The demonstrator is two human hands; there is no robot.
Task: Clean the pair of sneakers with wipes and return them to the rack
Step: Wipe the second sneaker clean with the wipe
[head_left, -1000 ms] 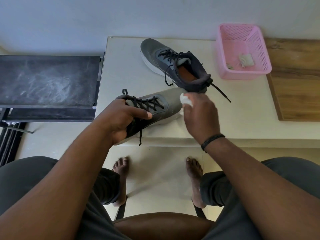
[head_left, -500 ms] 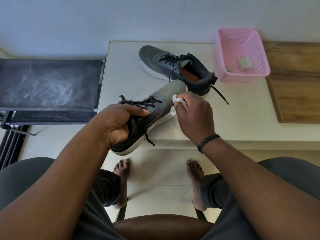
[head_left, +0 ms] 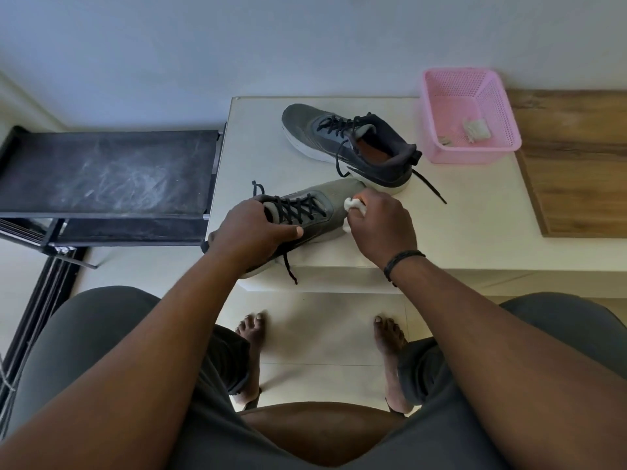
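My left hand [head_left: 252, 234] grips a grey sneaker [head_left: 327, 201] around its laced middle and heel, holding it at the near edge of the white table [head_left: 458, 232] with the toe pointing away to the right. My right hand [head_left: 380, 225] is shut on a crumpled white wipe [head_left: 354, 206] pressed against the sneaker's toe side. The second grey sneaker [head_left: 353, 144] stands on the table behind, its black laces trailing loose. A black shoe rack [head_left: 108, 171] stands to the left of the table.
A pink plastic basket [head_left: 441, 130] with used wipes sits at the table's back right. A wooden board [head_left: 576, 164] adjoins the table on the right. My knees and bare feet are below, on the tiled floor.
My right hand with the wipe has rubbed back and forth along the held sneaker's toe. The left hand has tilted and shifted the sneaker slightly.
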